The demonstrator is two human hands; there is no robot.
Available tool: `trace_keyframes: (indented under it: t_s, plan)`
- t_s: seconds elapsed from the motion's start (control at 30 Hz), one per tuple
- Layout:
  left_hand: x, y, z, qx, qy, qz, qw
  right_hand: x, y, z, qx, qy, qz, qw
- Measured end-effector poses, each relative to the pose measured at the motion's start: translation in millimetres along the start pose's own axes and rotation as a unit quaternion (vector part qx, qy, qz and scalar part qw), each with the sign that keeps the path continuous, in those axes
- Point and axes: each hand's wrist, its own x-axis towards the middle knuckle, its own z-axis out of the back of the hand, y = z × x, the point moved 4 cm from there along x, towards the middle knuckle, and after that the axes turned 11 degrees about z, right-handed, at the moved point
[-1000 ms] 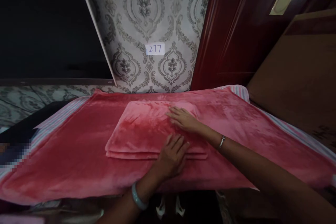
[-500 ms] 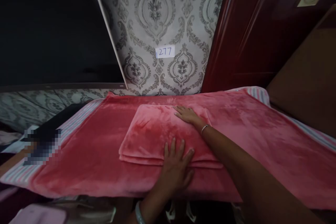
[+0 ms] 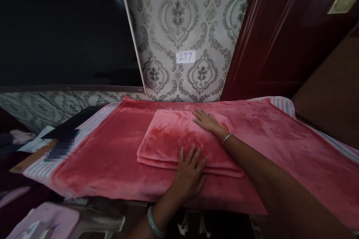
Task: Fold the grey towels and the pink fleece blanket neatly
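A plush pink-red blanket (image 3: pixel 168 134), folded into a flat layered rectangle, lies in the middle of a larger spread of the same coloured plush cloth (image 3: pixel 106 149). My left hand (image 3: pixel 189 173), with a bangle at the wrist, rests on its near edge, fingers spread. Near the far edge, my right hand (image 3: pixel 207 121) lies flat on top, fingers stretched out; a thin bracelet circles that wrist. Both palms face down and grip nothing. The right forearm covers part of the blanket's right side.
Striped cloth (image 3: pixel 95 121) shows at the spread's left edge. Behind stand a dark television screen (image 3: pixel 64 30), patterned wallpaper with a paper label (image 3: pixel 185 56) reading 277, and a dark red door (image 3: pixel 269 37). A pink stool (image 3: pixel 53 218) is at the lower left.
The view has shifted, so everything sits a little further right in the picture. Both hands stay flat on the folded blanket, nearly in the same places.
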Motion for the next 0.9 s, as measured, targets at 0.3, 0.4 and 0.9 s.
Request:
trace_keyframes:
  t_s: [0.3,0.4,0.9]
  plan:
    - [-24,36,9.5,0.059,0.009,0.069,0.996,-9,88,-21,-0.008,0.043,0.252,0.967]
    - [-27,36,4.7,0.063,0.014,0.076,0.995,23,72,-17,-0.016,0.061,0.181,0.981]
    - [-29,39,5.1,0.029,0.028,0.083,0.996,71,30,-32,0.018,0.016,0.044,0.999]
